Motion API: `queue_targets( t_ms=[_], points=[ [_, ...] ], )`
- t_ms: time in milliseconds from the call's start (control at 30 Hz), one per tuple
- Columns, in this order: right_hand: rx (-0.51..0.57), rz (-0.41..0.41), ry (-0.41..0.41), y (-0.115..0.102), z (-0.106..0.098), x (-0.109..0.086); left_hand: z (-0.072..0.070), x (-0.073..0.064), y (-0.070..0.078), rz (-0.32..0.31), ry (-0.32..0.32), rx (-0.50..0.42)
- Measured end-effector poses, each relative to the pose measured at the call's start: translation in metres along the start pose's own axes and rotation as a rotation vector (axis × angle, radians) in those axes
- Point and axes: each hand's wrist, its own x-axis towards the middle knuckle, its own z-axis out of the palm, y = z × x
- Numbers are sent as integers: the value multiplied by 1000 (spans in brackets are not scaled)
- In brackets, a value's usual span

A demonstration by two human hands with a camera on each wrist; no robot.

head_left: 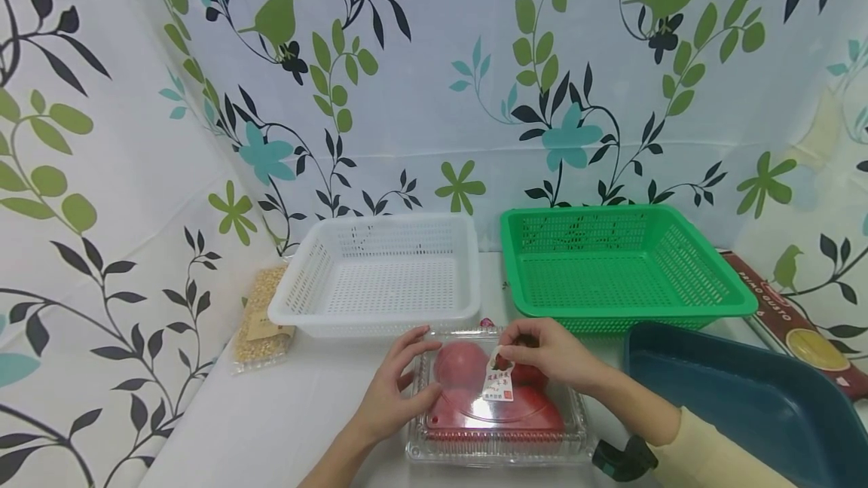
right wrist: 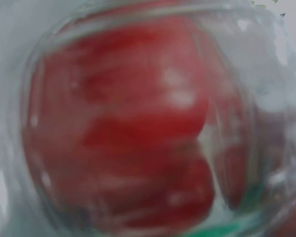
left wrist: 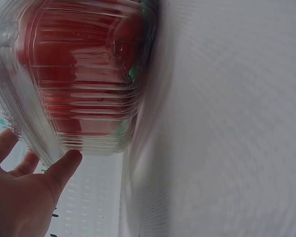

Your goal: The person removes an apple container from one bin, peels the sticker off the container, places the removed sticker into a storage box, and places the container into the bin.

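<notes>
A clear plastic clamshell box [head_left: 502, 449] with red fruit [head_left: 459, 364] inside rests at the front of the table. My left hand [head_left: 392, 395] grips its left side, thumb and fingers spread about the lid's edge; in the left wrist view the thumb [left wrist: 65, 165] meets the rim. On the lid is a white sticker label [head_left: 498, 385] with red print and a fruit picture. The right hand [head_left: 556, 352] pinches the upper end of this label between thumb and forefinger. The red fruit [right wrist: 138, 123] looks blurred through the plastic in the right wrist view.
Behind the box stand a white basket [head_left: 291, 315] and a green basket [head_left: 735, 300]. A dark blue tray [head_left: 719, 390] lies at right, with a brown packet [head_left: 800, 315] beyond it. A bag of yellow grains [head_left: 261, 315] leans at the left. Patterned cloth [head_left: 420, 134] hangs behind.
</notes>
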Motion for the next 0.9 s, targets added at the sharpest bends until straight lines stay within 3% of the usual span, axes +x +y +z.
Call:
queue_targets(
  t_ms=[333, 900],
  points=[
    [-51, 23, 19, -1, -2, -1, 0, 1, 0, 17, 2, 0],
    [-24, 14, 5, -1, -4, -2, 0, 1, 0, 13, -1, -6]
  ],
)
